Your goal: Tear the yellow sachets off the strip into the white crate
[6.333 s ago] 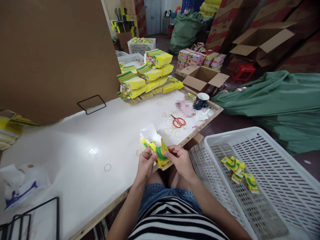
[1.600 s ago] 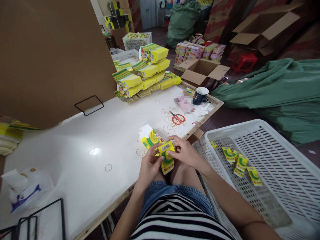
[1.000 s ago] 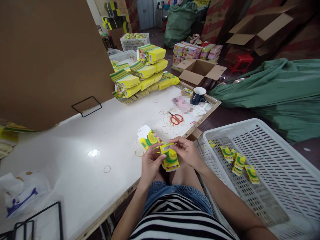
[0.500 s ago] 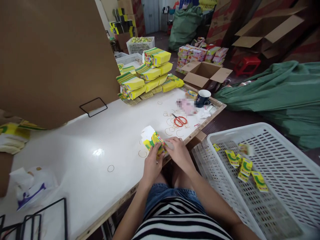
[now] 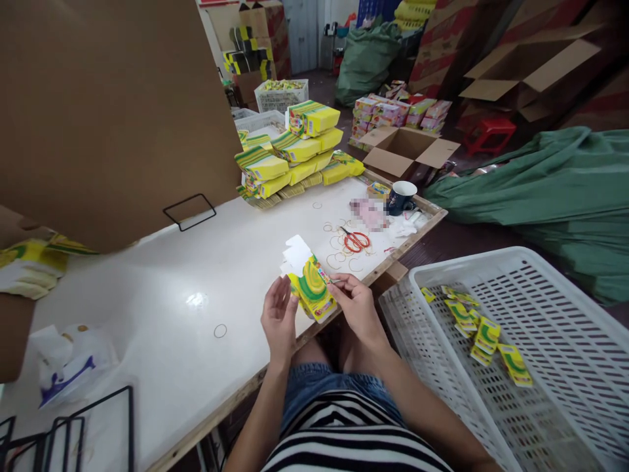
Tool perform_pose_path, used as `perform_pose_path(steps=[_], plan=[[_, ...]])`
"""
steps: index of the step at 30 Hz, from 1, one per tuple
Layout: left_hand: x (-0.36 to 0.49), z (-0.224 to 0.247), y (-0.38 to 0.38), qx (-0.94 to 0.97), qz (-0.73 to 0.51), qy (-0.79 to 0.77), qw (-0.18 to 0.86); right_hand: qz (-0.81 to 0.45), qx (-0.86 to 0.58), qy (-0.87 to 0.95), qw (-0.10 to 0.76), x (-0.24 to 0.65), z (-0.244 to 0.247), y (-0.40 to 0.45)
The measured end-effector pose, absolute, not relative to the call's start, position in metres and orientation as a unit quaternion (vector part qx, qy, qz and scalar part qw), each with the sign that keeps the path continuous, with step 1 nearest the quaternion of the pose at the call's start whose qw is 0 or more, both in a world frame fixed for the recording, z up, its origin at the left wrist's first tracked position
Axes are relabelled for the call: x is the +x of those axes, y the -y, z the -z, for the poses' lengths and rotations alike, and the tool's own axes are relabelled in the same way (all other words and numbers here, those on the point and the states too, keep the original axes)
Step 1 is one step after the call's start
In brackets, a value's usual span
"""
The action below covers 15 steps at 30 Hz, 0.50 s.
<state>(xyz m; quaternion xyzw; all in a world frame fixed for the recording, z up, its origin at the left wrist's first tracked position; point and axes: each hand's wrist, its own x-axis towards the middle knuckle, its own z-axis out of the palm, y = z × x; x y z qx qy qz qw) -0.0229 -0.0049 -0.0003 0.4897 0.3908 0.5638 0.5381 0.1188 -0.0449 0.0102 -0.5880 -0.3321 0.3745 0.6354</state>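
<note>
A yellow and green small carton point(image 5: 313, 285) with white open end flaps is held tilted over the near edge of the white table point(image 5: 162, 288). My right hand point(image 5: 358, 308) pinches its right side between thumb and fingers. At the carton's left edge is my left hand point(image 5: 280, 321), its fingers curled and its thumb against that edge. The fingertips are partly hidden. Beyond the carton lie red-handled scissors point(image 5: 356, 240) among several loose rubber bands point(image 5: 335, 262).
To my right stands a white slotted basket point(image 5: 550, 275) with several small yellow packs point(image 5: 486, 334). Stacked yellow cartons point(image 5: 295, 164) rise at the table's far end, near a dark mug point(image 5: 400, 200). A tissue pack point(image 5: 73, 364) and black wire frames point(image 5: 98, 426) lie left.
The carton has turned and now shows its broad printed face. My left hand has moved left, to its edge. A blurred small pack over the basket has come down among the others.
</note>
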Motion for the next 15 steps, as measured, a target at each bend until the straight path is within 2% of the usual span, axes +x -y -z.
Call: perform_pose_path(steps=[3, 6, 9, 15], plan=[[-0.020, -0.009, 0.000, 0.442, -0.474, -0.330, 0.686, -0.450, -0.522, 0.271, 0.673, 0.119, -0.011, 0.050], [-0.014, -0.017, 0.000, 0.425, -0.415, -0.265, 0.760, -0.481, -0.499, 0.258, 0.673, 0.119, -0.011, 0.056], [-0.009, -0.022, 0.005, 0.423, -0.412, -0.258, 0.765, -0.479, -0.516, 0.277, 0.653, 0.120, -0.013, 0.062], [-0.005, -0.013, 0.008, 0.421, -0.440, -0.343, 0.715, -0.434, -0.583, 0.329, 0.602, 0.122, -0.017, 0.067]])
